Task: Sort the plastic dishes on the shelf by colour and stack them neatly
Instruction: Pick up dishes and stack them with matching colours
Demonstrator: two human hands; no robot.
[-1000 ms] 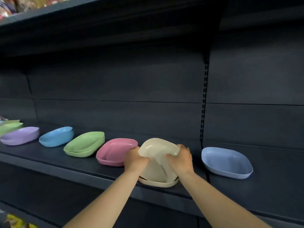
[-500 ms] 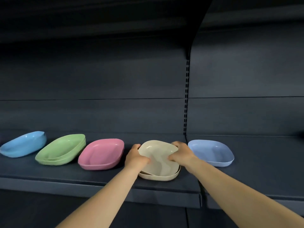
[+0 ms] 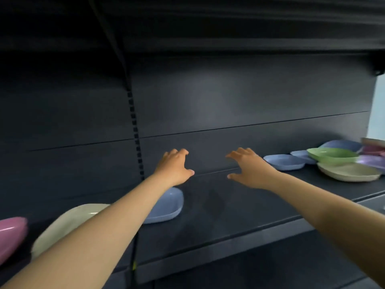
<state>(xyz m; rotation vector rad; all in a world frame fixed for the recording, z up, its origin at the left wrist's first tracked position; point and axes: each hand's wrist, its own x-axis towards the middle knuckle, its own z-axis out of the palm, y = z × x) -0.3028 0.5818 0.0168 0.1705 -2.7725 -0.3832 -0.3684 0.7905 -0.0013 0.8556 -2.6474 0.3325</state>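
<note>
Both hands hover above the shelf (image 3: 218, 207), fingers spread and holding nothing: left hand (image 3: 174, 168), right hand (image 3: 248, 168); near left lie a pink dish (image 3: 11, 234), a cream dish (image 3: 68, 223) and a blue dish (image 3: 167, 205); far right, mixed dishes (image 3: 333, 161) are jumbled together, partly overlapping.

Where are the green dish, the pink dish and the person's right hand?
green dish (image 3: 331, 154): head view, inner bowl.
pink dish (image 3: 11, 232): head view, outer side wall.
right hand (image 3: 251, 168): head view, back of hand.
</note>
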